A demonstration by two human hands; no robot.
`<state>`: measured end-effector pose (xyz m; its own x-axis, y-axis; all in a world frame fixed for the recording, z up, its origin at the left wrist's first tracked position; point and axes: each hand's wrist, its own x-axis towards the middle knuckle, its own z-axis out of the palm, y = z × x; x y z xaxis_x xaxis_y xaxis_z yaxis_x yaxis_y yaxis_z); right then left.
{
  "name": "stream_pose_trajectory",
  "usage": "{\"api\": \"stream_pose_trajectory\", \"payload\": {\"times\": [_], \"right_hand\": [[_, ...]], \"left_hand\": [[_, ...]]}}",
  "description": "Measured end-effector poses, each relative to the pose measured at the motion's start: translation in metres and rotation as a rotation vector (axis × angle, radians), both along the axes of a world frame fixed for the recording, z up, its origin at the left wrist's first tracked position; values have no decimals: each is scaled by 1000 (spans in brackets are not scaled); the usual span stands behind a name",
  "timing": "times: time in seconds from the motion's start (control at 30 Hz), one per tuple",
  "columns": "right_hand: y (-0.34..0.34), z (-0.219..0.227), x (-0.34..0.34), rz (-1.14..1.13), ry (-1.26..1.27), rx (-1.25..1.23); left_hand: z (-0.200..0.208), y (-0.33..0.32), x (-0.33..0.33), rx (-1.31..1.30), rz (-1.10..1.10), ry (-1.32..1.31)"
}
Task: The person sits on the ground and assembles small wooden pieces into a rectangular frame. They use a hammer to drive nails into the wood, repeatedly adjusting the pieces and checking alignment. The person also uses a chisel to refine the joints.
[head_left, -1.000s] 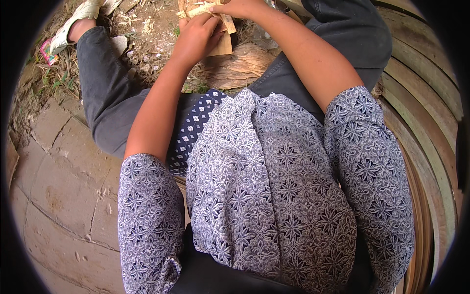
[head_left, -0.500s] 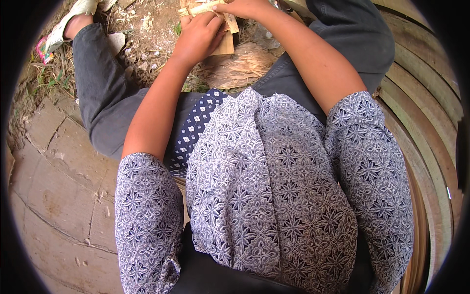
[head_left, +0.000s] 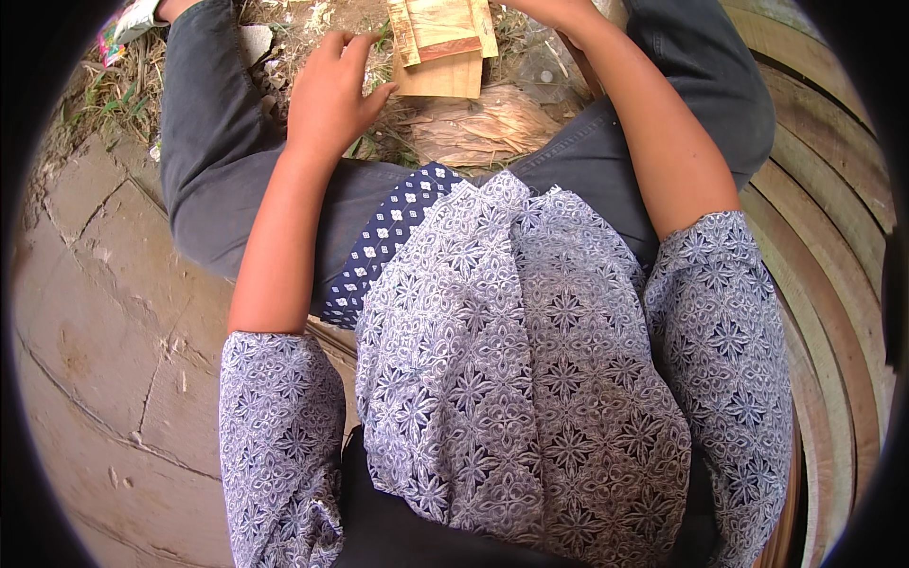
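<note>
A small assembly of pale wooden slats [head_left: 443, 23] lies at the top of the view, with a reddish strip along its near side. Under its near edge is a flat wooden board [head_left: 440, 80], resting by a rough, fibrous piece of wood [head_left: 478, 125]. My left hand [head_left: 329, 95] hovers just left of the slats, fingers apart and holding nothing. Right of the assembly, my right hand [head_left: 554, 11] is partly cut off by the upper edge. Its fingertips are out of sight, so whatever it may hold is hidden.
Wood shavings and bits of grass lie on the dirt around the work. My bent legs [head_left: 213, 142] flank it in dark trousers. Long curved planks [head_left: 814, 189] run down the right side, and cracked paving [head_left: 104, 312] spreads on the left.
Both hands have come off the wooden slats. My left hand has moved left and opened, my right hand has shifted right, and the assembly now shows uncovered.
</note>
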<state>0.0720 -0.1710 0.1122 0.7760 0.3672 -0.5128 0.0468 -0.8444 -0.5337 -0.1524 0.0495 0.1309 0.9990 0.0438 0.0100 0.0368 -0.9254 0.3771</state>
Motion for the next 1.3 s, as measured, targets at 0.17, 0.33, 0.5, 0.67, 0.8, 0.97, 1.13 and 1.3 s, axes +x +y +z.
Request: {"api": "stream_pose_trajectory", "payload": {"times": [0.17,0.33,0.5,0.67,0.8,0.97,1.13,1.3], "right_hand": [[2,-31,-2,103,-78,-11],[-4,-26,0,130,-114,10],[-14,-19,1,21,-56,31],[-16,-3,-4,-88,-86,62],[-18,-23,4,-67,-178,13],[-14,-9,-2,-106,-132,43],[-19,1,-6,-170,-32,172],[-24,0,-5,-114,70,319]], "left_hand": [[-19,-22,16,120,-172,-91],[-48,-14,30,167,-310,-138],[-35,-10,38,77,-323,-92],[-1,-9,43,-178,-264,-200],[0,-7,45,-680,39,59],[-56,7,55,-928,231,79],[-76,21,63,-657,305,242],[-84,20,61,-552,177,43]]}}
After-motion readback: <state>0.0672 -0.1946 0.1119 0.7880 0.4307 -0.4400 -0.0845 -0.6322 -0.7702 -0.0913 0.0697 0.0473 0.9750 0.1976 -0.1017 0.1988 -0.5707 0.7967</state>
